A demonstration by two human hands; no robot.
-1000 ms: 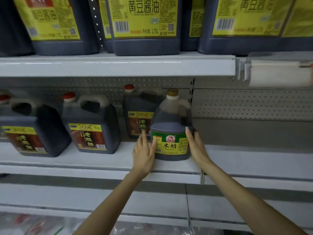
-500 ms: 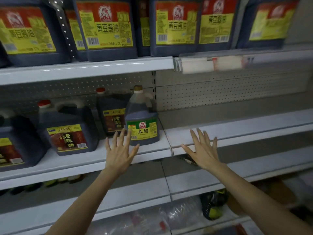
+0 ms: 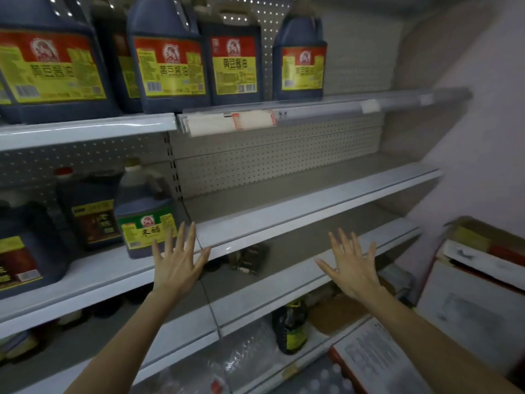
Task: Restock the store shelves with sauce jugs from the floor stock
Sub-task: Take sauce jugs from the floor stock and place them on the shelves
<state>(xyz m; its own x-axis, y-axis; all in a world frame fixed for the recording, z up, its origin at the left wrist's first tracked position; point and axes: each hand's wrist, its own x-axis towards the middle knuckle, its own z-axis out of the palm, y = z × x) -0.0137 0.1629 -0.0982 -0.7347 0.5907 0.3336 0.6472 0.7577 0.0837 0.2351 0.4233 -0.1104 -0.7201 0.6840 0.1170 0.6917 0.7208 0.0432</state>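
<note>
Empty on both sides: left grip (image 3: 177, 263) splayed wide, hovering just before the green-label jug (image 3: 146, 223); right grip (image 3: 353, 268) splayed likewise, well apart from any jug, in front of the bare stretch of the middle shelf (image 3: 312, 200). Green-label jug already upright near that shelf's front edge, just beside a darker jug (image 3: 93, 220). Lower down, below the shelves, another dark jug (image 3: 289, 328) amid clear wrap, probably floor stock. Likely heavy and sloshing, rigid-walled, smooth and a little slippery. Best to hook through the moulded handle beside the cap, steadying under the base; no pinching the slick label face.
</note>
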